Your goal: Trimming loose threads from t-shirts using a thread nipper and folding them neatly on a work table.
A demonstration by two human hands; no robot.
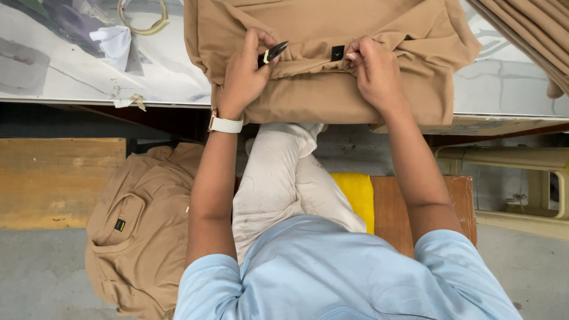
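1. Far left on the pale glossy tabletop [71, 77] lies a crumpled white scrap of cloth [114, 44], and just beyond it a loop of yellowish tape [142, 18], both well apart from my hands.
2. Below the tabletop edge, a heap of tan cotton garments [139, 231] sits on the floor to my left.
3. My left hand [243, 77], with a white wristband [226, 125], is closed around small black thread snips with a brass-coloured blade [271, 53]; the snips point up and to the right, towards the small black label [337, 53].
4. The folded tan cotton garment [320, 89] lies on the tabletop directly ahead of me, its long axis running left to right, its near fold hanging at the edge.
5. My right hand [376, 71] pinches a ridge of the fabric just right of the label, fingers curled shut on the cloth.
6. At far right, more tan cloth [527, 35] hangs in folds.
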